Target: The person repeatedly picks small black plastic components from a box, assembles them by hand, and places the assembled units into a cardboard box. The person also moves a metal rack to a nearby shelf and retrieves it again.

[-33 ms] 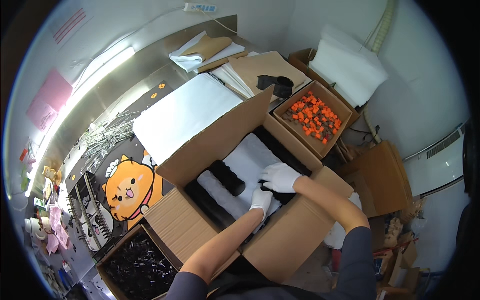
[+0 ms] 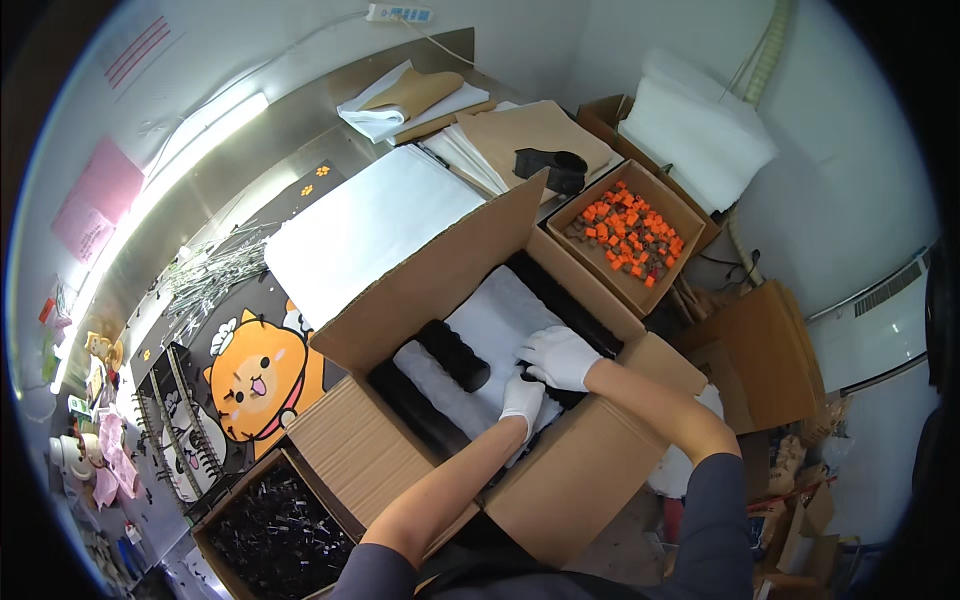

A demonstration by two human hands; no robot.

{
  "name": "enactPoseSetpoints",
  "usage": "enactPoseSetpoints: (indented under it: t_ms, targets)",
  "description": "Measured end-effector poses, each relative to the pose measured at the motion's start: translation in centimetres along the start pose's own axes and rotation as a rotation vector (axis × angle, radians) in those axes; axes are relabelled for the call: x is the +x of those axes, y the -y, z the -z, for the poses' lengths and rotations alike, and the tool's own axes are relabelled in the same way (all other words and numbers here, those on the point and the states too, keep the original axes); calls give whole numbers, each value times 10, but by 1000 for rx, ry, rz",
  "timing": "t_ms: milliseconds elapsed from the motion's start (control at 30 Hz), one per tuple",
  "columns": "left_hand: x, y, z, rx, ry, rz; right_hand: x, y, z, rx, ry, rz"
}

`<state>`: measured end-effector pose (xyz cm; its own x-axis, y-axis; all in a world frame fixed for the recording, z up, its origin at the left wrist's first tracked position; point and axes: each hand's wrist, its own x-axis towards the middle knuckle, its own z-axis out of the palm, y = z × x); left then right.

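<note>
Both my hands wear white gloves and work inside an open cardboard box [image 2: 590,290]. My left hand [image 2: 522,398] is closed at the end of a black bundle [image 2: 566,398] by the box's near side. Bent over the same bundle from the right is my right hand [image 2: 558,357], its fingertips meeting the left ones; the gloves hide most of the grip. Beneath them lies a white sheet [image 2: 505,308]. A short black roll [image 2: 455,355] rests on the left of it, beside a rolled greyish-white edge [image 2: 438,388]. More black bundles [image 2: 565,295] line the box's far right side.
Right of the box stands a carton of orange and brown small parts [image 2: 630,235]. A carton of black parts [image 2: 280,530] is at lower left. White sheets [image 2: 370,240] lie behind the raised flap. Thin metal rods [image 2: 215,270] and a cat-printed mat [image 2: 260,375] cover the left bench.
My right hand has shifted very slightly to the left over the black bundle. All else looks the same.
</note>
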<state>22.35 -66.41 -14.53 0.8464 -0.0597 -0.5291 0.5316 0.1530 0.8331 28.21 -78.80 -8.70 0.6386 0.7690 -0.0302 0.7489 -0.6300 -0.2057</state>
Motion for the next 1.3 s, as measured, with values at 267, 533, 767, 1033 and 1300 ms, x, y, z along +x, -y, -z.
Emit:
enactPoseSetpoints:
  t_ms: [267, 533, 767, 1033, 1300]
  targets:
    - [-48, -60, 49, -499, -48, 77, 3, 29, 35, 12, -235, -280]
    - [-121, -53, 81, -276, -75, -248, 8, 102, 49, 1010, 105, -503]
    - [-178, -57, 137, -203, 312, -210, 34, 56, -25, 113, 43, -287]
    - [-89, -95, 140, 962, 83, -725, 45, 89, -16, 164, 44, -549]
    - [27, -72, 110, 1545, 369, -937, 12, 32, 50, 233, -108, -551]
